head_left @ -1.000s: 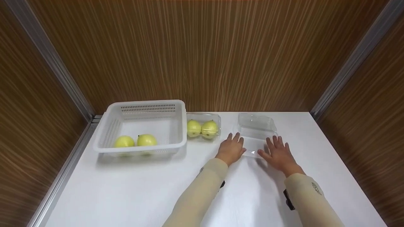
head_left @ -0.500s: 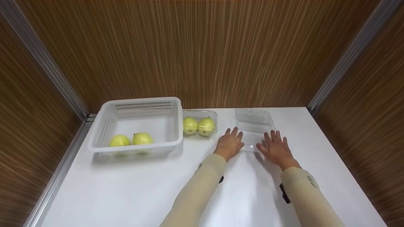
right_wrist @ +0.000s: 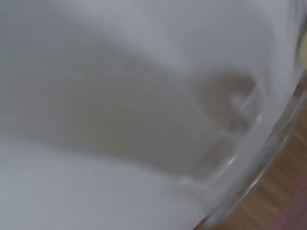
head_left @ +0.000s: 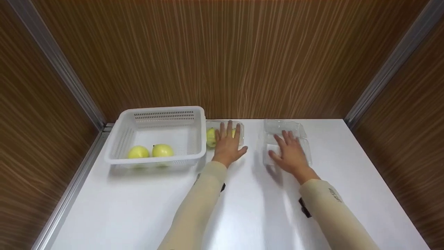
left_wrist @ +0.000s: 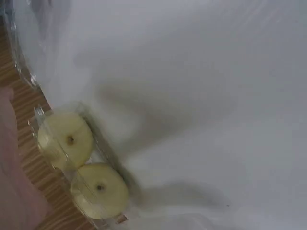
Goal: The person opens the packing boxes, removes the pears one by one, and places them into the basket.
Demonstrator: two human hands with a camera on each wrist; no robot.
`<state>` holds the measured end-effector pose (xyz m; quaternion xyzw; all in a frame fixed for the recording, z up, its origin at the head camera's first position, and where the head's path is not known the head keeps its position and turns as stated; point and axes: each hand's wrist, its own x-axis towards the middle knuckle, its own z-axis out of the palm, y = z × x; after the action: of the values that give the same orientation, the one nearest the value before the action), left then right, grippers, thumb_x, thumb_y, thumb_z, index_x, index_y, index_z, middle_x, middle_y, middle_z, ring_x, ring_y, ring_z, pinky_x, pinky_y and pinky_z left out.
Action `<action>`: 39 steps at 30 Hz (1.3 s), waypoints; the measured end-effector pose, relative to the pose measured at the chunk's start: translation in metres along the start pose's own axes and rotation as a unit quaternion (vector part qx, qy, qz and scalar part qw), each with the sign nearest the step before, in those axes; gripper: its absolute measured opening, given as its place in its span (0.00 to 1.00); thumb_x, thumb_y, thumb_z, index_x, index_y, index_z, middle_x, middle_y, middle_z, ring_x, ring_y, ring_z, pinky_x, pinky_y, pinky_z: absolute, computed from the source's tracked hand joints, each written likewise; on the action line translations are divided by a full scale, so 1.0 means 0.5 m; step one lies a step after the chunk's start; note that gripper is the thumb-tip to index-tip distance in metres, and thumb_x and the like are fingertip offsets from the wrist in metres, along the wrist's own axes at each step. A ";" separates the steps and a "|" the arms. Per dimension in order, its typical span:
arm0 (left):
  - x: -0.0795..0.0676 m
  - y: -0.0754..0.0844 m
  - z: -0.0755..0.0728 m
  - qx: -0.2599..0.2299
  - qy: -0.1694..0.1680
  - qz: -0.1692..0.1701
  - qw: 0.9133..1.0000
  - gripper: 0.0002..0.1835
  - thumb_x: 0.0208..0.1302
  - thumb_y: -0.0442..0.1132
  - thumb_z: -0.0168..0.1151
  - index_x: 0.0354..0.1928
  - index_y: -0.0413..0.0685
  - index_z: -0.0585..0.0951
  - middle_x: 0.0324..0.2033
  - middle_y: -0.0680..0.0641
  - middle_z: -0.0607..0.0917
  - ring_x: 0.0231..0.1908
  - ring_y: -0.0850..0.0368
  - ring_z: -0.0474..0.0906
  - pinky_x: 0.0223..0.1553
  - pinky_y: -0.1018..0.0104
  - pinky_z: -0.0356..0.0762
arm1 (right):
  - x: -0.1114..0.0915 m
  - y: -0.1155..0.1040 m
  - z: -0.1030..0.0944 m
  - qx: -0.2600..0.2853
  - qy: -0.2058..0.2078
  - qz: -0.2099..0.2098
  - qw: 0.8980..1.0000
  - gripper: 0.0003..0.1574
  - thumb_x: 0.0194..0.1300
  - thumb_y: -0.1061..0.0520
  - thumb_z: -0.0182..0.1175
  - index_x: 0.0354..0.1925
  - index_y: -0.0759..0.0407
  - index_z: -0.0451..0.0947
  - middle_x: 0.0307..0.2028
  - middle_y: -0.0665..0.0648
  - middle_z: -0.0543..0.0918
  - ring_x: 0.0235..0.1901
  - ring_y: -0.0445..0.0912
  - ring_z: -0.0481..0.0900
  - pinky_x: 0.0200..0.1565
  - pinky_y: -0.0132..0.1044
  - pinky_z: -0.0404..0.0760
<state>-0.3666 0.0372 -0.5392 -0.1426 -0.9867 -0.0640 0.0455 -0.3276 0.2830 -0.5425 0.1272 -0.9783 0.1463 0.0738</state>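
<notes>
In the head view, on the surface (head_left: 138, 208), the filled clear box (head_left: 242, 134) is partly covered by the left hand (head_left: 227, 147), the open clear box (head_left: 293, 125) by the right hand (head_left: 291, 156). Both grips are spread wide; contact cannot be told. The sleeve lettering (head_left: 335, 195) cannot be read. Two fruits (head_left: 162, 150) are held in the basket (head_left: 152, 161). In the left wrist view, the hand is cut off. In the right wrist view, the open clear box is blurred.

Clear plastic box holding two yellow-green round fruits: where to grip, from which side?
Likely grip the clear plastic box across its long walls, from above, toward the right: it's narrow that way, and the white plastic basket crowds its left.
</notes>
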 end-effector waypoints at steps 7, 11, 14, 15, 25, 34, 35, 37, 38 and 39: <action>-0.004 -0.047 0.013 -0.018 -0.034 -0.052 0.998 0.56 0.63 0.71 0.54 0.80 0.47 0.44 0.77 0.32 0.42 0.76 0.30 0.36 0.75 0.41 0.40 | 0.056 -0.119 0.024 -0.021 -0.032 -0.054 0.998 0.47 0.65 0.47 0.63 0.75 0.59 0.59 0.76 0.68 0.54 0.76 0.63 0.47 0.75 0.58 0.47; -0.018 -0.055 0.019 -0.022 -0.041 -0.058 0.997 0.56 0.63 0.70 0.55 0.79 0.44 0.44 0.77 0.30 0.42 0.76 0.31 0.35 0.76 0.45 0.40 | 0.075 -0.170 0.039 -0.026 -0.083 -0.059 0.995 0.50 0.65 0.49 0.64 0.78 0.58 0.53 0.78 0.66 0.49 0.77 0.60 0.44 0.75 0.56 0.47; -0.028 -0.053 0.018 -0.021 -0.044 -0.057 0.997 0.57 0.63 0.69 0.57 0.79 0.42 0.44 0.77 0.29 0.41 0.76 0.32 0.34 0.77 0.48 0.38 | 0.082 -0.193 0.053 -0.028 -0.107 -0.062 0.992 0.52 0.65 0.50 0.64 0.78 0.58 0.51 0.78 0.64 0.47 0.78 0.59 0.43 0.75 0.56 0.47; -0.030 -0.052 0.018 -0.021 -0.046 -0.056 0.997 0.57 0.63 0.68 0.57 0.79 0.42 0.44 0.77 0.29 0.41 0.77 0.32 0.33 0.77 0.49 0.37 | 0.085 -0.198 0.058 -0.033 -0.109 -0.065 0.991 0.52 0.64 0.50 0.65 0.78 0.58 0.51 0.78 0.64 0.47 0.78 0.58 0.43 0.75 0.56 0.47; -0.048 -0.027 0.026 -0.021 -0.045 -0.048 0.998 0.53 0.66 0.66 0.55 0.79 0.44 0.45 0.77 0.29 0.40 0.76 0.30 0.34 0.75 0.48 0.49 | 0.074 -0.194 0.081 -0.050 -0.125 -0.078 0.988 0.52 0.63 0.52 0.66 0.77 0.62 0.52 0.78 0.67 0.49 0.77 0.60 0.45 0.75 0.56 0.49; -0.062 -0.011 0.036 -0.017 -0.040 -0.040 0.998 0.50 0.65 0.63 0.59 0.80 0.50 0.50 0.77 0.32 0.44 0.76 0.31 0.37 0.75 0.41 0.44 | 0.043 -0.167 0.077 -0.045 -0.085 -0.100 0.990 0.47 0.63 0.54 0.65 0.74 0.64 0.59 0.75 0.68 0.56 0.75 0.61 0.52 0.73 0.57 0.55; -0.065 -0.010 0.037 -0.017 -0.036 -0.036 0.999 0.49 0.65 0.63 0.58 0.80 0.50 0.50 0.77 0.33 0.45 0.76 0.31 0.37 0.75 0.40 0.43 | 0.039 -0.162 0.077 -0.043 -0.082 -0.102 0.990 0.46 0.63 0.54 0.65 0.74 0.64 0.59 0.75 0.68 0.57 0.75 0.62 0.53 0.73 0.57 0.56; -0.071 -0.007 0.041 -0.018 -0.030 -0.025 0.999 0.48 0.66 0.62 0.58 0.79 0.50 0.51 0.77 0.32 0.46 0.76 0.30 0.38 0.74 0.38 0.42 | 0.030 -0.152 0.078 -0.038 -0.079 -0.106 0.991 0.46 0.62 0.55 0.66 0.74 0.64 0.60 0.75 0.67 0.57 0.75 0.62 0.53 0.73 0.57 0.56; -0.076 -0.006 0.043 -0.019 -0.028 -0.021 0.999 0.48 0.66 0.62 0.58 0.79 0.50 0.51 0.77 0.32 0.46 0.76 0.30 0.38 0.74 0.37 0.41 | 0.025 -0.148 0.079 -0.036 -0.076 -0.108 0.991 0.47 0.62 0.55 0.67 0.74 0.64 0.60 0.75 0.67 0.58 0.75 0.62 0.54 0.73 0.57 0.56; -0.080 -0.005 0.044 -0.022 -0.026 -0.016 0.999 0.47 0.66 0.62 0.57 0.79 0.50 0.51 0.77 0.32 0.46 0.76 0.31 0.37 0.74 0.37 0.41 | 0.020 -0.144 0.079 -0.035 -0.074 -0.113 0.990 0.47 0.61 0.55 0.67 0.73 0.64 0.61 0.75 0.68 0.58 0.75 0.62 0.54 0.73 0.57 0.56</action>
<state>-0.3307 0.0269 -0.5658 -0.1298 -0.9880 -0.0827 0.0156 -0.3220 0.2022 -0.5587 0.2444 -0.9649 0.0934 0.0220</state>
